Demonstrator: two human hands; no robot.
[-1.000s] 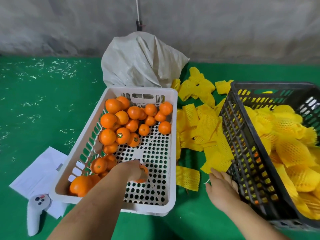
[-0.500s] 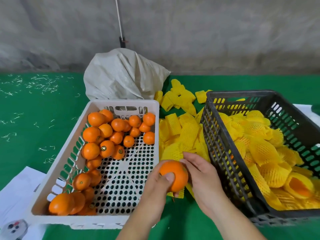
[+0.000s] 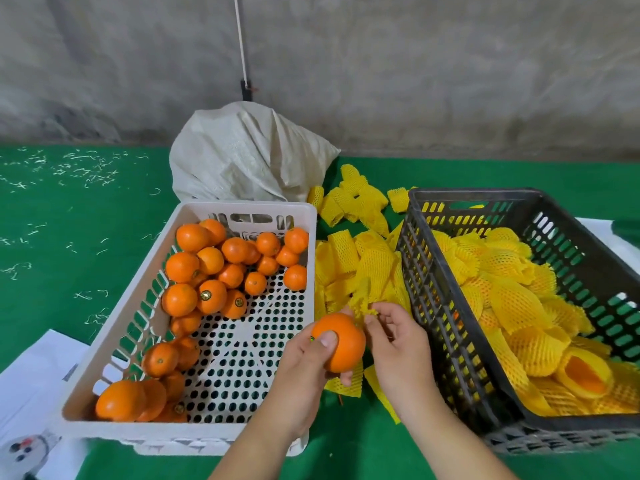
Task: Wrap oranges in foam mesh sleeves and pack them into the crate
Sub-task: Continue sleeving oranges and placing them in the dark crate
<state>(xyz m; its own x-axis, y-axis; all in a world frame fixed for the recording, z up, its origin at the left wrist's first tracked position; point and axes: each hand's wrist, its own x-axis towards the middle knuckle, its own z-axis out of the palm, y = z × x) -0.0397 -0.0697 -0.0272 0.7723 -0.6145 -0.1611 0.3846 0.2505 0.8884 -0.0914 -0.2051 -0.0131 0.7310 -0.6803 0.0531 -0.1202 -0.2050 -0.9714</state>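
The left hand (image 3: 304, 358) holds an orange (image 3: 341, 342) up over the green desk (image 3: 69, 271). Its thumb lies on the front of the orange and its fingers curl round from under, so this grip is tight on the fruit. The orange sits in the gap between the white bin (image 3: 242, 434) and the black crate (image 3: 460, 348), near the bin's right wall.

The right hand (image 3: 394, 344) is just beside the orange, on its right. Its thumb and first fingers pinch the frilly edge of a yellow sleeve (image 3: 365, 303). That edge is up by the top of the orange. I cannot tell if the sleeve is touching the orange yet.

More loose sleeves (image 3: 349, 258) lie in a pile on the desk between the bin and the crate. One flat sleeve lies on the desk under the hands.

The white bin holds many bare oranges (image 3: 207, 271). Most are bunched at the far end and down its left side. The black crate is filled with wrapped oranges (image 3: 519, 299) in yellow mesh. One near the front shows its orange skin at the open end.

A pale sack (image 3: 242, 157) slumps behind the bin. White paper (image 3: 31, 375) lies at the left by the bin, with a white controller (image 3: 24, 448) on it.
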